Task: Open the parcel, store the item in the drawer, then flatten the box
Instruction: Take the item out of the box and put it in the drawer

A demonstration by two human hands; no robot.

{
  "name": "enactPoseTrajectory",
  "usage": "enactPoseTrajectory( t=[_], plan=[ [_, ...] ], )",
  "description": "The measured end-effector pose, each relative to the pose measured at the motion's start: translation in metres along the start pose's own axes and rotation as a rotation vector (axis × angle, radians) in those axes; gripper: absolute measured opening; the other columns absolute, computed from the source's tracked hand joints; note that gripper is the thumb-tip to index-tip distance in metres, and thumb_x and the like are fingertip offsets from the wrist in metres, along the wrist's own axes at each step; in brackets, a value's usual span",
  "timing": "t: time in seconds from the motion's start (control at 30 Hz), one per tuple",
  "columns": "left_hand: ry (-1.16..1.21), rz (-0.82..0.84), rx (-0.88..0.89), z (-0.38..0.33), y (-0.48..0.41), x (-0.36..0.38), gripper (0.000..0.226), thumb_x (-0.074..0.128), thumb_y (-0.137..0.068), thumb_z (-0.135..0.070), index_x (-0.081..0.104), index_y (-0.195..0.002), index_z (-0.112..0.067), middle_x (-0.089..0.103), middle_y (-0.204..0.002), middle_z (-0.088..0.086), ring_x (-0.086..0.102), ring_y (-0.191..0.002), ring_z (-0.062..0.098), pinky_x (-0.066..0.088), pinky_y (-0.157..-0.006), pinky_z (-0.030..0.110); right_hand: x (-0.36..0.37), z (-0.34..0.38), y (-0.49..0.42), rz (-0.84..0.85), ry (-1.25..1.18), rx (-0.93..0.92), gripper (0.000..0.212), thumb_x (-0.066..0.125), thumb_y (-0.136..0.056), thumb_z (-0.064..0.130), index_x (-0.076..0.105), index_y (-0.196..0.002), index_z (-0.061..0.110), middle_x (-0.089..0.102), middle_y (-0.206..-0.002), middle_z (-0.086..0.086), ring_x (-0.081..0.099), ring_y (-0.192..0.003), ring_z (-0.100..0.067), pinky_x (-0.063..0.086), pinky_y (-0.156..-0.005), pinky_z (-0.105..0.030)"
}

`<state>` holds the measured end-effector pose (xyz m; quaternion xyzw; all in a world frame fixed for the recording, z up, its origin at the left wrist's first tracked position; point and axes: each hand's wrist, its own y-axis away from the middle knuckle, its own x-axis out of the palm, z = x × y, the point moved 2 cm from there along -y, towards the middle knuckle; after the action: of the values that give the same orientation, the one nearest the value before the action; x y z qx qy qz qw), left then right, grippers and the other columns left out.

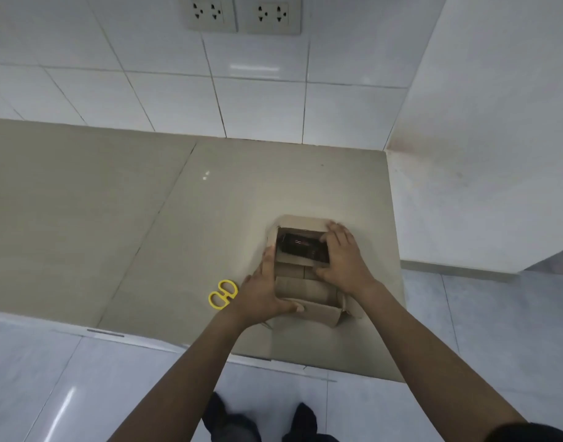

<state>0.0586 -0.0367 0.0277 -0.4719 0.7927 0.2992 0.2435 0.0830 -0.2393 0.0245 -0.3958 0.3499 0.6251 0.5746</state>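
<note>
A small brown cardboard box [308, 293] stands on the beige countertop [178, 218] near its right front corner, with its top flaps folded open. Inside lies a dark, glossy item [300, 247]. My left hand [264, 291] presses against the box's left side, thumb on the near flap. My right hand [344, 256] reaches over the right side, fingers curled around the dark item's right end. Whether the item is lifted off the box floor cannot be told.
Yellow-handled scissors [223, 294] lie on the counter just left of my left wrist. White tiled walls rise behind and to the right, with two power sockets [243, 14] high up. The counter's front edge runs below the box; my feet stand on pale floor tiles.
</note>
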Motion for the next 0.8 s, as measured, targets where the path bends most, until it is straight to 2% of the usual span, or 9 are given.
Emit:
enactPoseTrajectory(
  t=[0.07,0.13,0.3,0.43,0.53,0.67,0.73,0.8],
  plan=[
    [-0.006,0.006,-0.009,0.0,0.0,0.0,0.138,0.081,-0.051,-0.058,-0.012,-0.149,-0.03,0.016,-0.16,-0.002,0.03,-0.142,0.021,0.033,-0.111,0.047,-0.001,-0.002,-0.001,-0.003,-0.024,0.0,0.047,0.077,-0.065,0.027,0.048,-0.098,0.011,0.031,-0.149,-0.016,0.018,-0.142,-0.033,0.019,-0.117,-0.044],
    [-0.004,0.013,-0.014,-0.001,0.0,0.0,0.137,0.081,-0.051,-0.056,-0.011,-0.149,-0.03,0.017,-0.159,-0.002,0.031,-0.141,0.021,0.033,-0.111,0.047,-0.001,-0.002,-0.001,0.021,-0.018,0.004,0.046,0.077,-0.064,0.028,0.044,-0.092,0.013,0.03,-0.15,-0.016,0.017,-0.142,-0.032,0.02,-0.116,-0.045],
    [-0.043,0.013,-0.018,-0.002,0.001,-0.002,0.138,0.082,-0.052,-0.057,-0.009,-0.15,-0.024,0.015,-0.16,0.005,0.027,-0.143,0.023,0.032,-0.112,0.045,-0.005,0.003,0.0,0.053,0.126,0.029,0.057,0.067,-0.078,0.041,0.048,-0.119,0.006,0.023,-0.154,-0.01,0.012,-0.143,-0.033,0.018,-0.116,-0.048],
    [-0.049,0.016,0.006,-0.004,0.002,-0.003,0.141,0.084,-0.053,-0.055,-0.008,-0.151,-0.015,0.006,-0.161,0.008,0.011,-0.148,0.022,0.025,-0.117,0.042,-0.013,0.01,0.003,0.092,0.276,0.035,0.053,0.064,-0.082,0.044,0.054,-0.124,0.012,0.02,-0.156,-0.008,0.009,-0.143,-0.035,0.017,-0.114,-0.057],
    [-0.085,0.011,0.009,-0.004,0.004,-0.005,0.141,0.085,-0.055,-0.053,-0.009,-0.151,-0.011,-0.002,-0.162,0.012,0.0,-0.149,0.022,0.015,-0.121,0.038,-0.019,0.023,0.014,-0.011,0.215,0.069,0.049,0.065,-0.082,0.042,0.055,-0.122,0.014,0.03,-0.151,-0.008,0.016,-0.143,-0.031,0.017,-0.114,-0.056],
    [-0.068,-0.017,0.031,0.002,0.019,-0.009,0.134,0.082,-0.057,-0.057,-0.003,-0.152,-0.015,0.002,-0.162,0.013,-0.002,-0.149,0.023,0.01,-0.12,0.035,-0.025,0.053,0.053,-0.243,0.115,0.072,0.043,0.066,-0.079,0.04,0.058,-0.11,0.011,0.048,-0.136,-0.014,0.034,-0.134,-0.033,0.028,-0.11,-0.052],
    [-0.035,-0.039,0.02,0.011,0.038,-0.012,0.121,0.081,-0.065,-0.051,0.005,-0.152,-0.013,0.007,-0.161,0.012,0.001,-0.149,0.022,0.01,-0.118,0.033,-0.021,0.073,0.077,-0.315,0.036,0.065,0.042,0.065,-0.08,0.037,0.058,-0.108,0.007,0.048,-0.137,-0.018,0.039,-0.13,-0.036,0.032,-0.108,-0.053],
    [0.059,-0.114,0.003,0.024,0.063,-0.016,0.097,0.078,-0.075,-0.034,0.02,-0.15,-0.012,0.023,-0.156,0.012,0.014,-0.147,0.023,0.019,-0.114,0.031,-0.012,0.097,0.1,-0.358,0.005,0.033,0.041,0.061,-0.081,0.036,0.057,-0.109,0.005,0.046,-0.139,-0.018,0.041,-0.128,-0.036,0.034,-0.108,-0.049]
  ],
)
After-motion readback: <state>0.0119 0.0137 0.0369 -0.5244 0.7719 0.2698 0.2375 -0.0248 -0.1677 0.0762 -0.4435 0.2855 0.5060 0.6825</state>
